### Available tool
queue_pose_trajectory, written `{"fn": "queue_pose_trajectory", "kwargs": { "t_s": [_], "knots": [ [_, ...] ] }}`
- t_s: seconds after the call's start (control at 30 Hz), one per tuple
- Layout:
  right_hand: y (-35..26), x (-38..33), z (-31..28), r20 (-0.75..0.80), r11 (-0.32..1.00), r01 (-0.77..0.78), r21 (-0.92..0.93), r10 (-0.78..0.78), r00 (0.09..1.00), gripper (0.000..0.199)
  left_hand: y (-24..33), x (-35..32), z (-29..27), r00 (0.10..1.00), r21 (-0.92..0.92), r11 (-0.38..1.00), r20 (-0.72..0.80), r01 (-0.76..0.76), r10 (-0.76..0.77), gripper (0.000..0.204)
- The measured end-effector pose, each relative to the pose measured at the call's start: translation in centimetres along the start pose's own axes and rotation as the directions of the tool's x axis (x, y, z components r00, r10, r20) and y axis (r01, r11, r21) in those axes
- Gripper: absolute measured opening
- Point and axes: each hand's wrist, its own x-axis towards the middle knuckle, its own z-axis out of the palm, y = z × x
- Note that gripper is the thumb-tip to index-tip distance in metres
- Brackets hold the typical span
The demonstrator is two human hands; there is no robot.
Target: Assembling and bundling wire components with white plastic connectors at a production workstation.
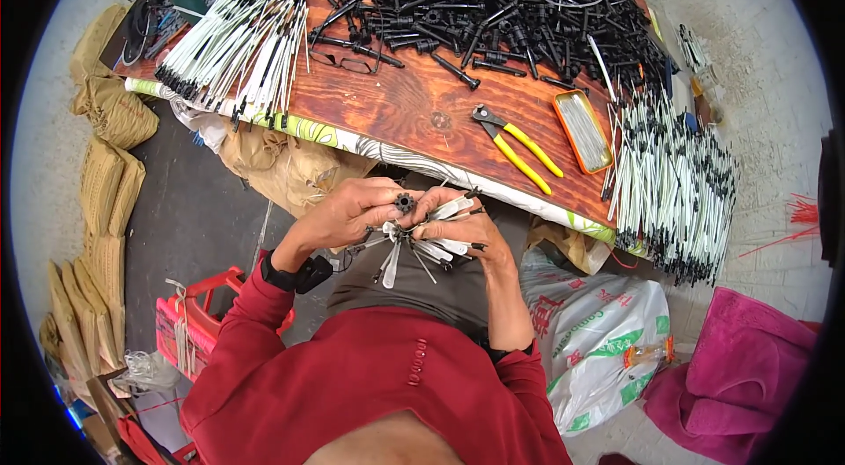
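In front of my lap, my left hand [339, 214] closes its thumb and fingers round a black plastic tube-like part with a round, notched end [404, 203] that points up. White strips with black tips [392, 264] fan out around and below it, like ribs round a hub. Beside it my right hand [475, 232] is closed on some of these strips, its thumb and forefinger close to the black part. Whether the strips are joined to the part is hidden by my fingers.
Across the wooden table [387, 104] lies a heap of black plastic parts [493, 3]. Bundles of white strips lie left [238, 43] and right [673, 183]. Yellow-handled pliers [521, 165], an orange tin [563, 123] of thin pins and glasses [356, 65] are nearer. A plastic bag [572, 315] stands right.
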Motion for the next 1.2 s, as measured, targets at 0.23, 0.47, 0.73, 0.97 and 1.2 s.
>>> {"fn": "queue_pose_trajectory", "kwargs": {
  "t_s": [0.23,0.47,0.73,0.97,1.2],
  "knots": [
    [-0.3,0.0,0.2,-0.004,1.0,0.019,-0.018,-0.019,1.0,0.016,-0.6,0.0,0.3,0.995,-0.001,1.0,-0.099,-0.003,0.002,0.027],
    [-0.7,0.1,0.8,-0.044,0.999,-0.021,0.042,0.023,0.999,0.02,0.4,0.3,-0.2,0.956,0.036,0.967,-0.166,0.252,-0.243,0.022],
    [-1.0,0.0,0.9,-0.044,0.993,-0.035,-0.111,0.03,0.999,0.019,0.8,0.8,-1.3,0.994,-0.108,0.989,-0.028,0.101,-0.105,0.017],
    [-0.9,0.1,0.7,-0.067,0.988,-0.036,-0.152,0.026,0.997,0.022,1.3,1.3,-1.5,0.994,0.044,0.993,-0.021,0.107,-0.106,0.015],
    [-1.2,0.2,1.3,-0.098,0.997,-0.048,0.057,0.053,0.994,0.028,1.2,2.3,-0.9,0.954,0.017,0.966,-0.163,0.257,-0.251,0.019]
  ]
}}
